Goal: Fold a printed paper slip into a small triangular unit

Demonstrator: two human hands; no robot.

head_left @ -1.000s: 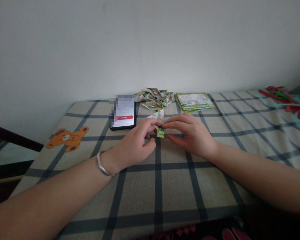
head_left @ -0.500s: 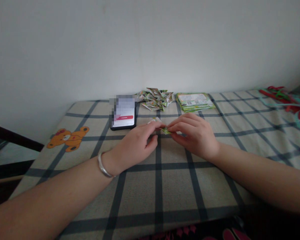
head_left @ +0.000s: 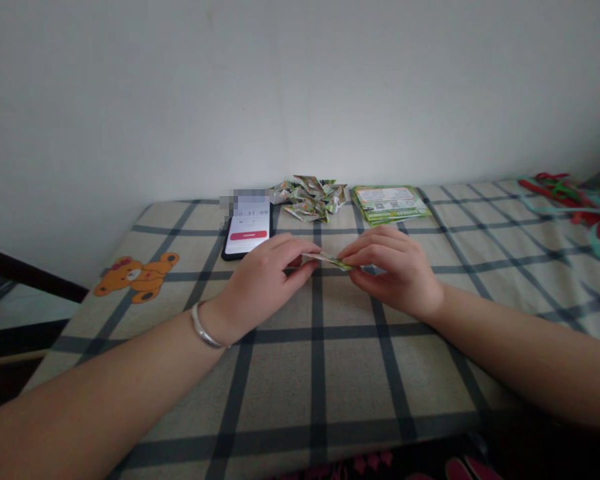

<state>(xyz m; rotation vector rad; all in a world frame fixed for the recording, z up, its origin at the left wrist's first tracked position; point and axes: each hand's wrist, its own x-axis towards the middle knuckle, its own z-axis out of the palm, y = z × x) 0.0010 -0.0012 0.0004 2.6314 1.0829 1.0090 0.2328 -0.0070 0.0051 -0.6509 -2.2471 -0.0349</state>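
At the near edge of the table, we see a piece of dark cloth with pink shapes (head_left: 355, 461), and beyond it a wide stretch of checked tablecloth (head_left: 285, 387). A silver bracelet (head_left: 206, 328) circles our left wrist. Midway across, our left hand (head_left: 265, 277) and right hand (head_left: 397, 272) face each other, with a thin green-and-white folded strip (head_left: 329, 259) between them, seen almost edge-on. Its long axis runs from left to right, the right end slipping a little toward us. It lies right of the left hand and left of the right, and neither hand is nearer: each pinches one end between thumb and fingers, nearly closed, the other fingers loosely curled.

To the left, an orange bear figure (head_left: 139, 277) lies flat on the cloth. Past the left hand, which covers one near corner of it, a phone (head_left: 247, 230) shows a time readout. Farther back, folded packets (head_left: 307, 200) form a loose heap directly on the tablecloth, in no container that we can see; right of them sits a stack of flat printed sheets (head_left: 390, 203). At far right, red and teal ribbons (head_left: 575, 207) tangle before the pale wall (head_left: 300, 87).
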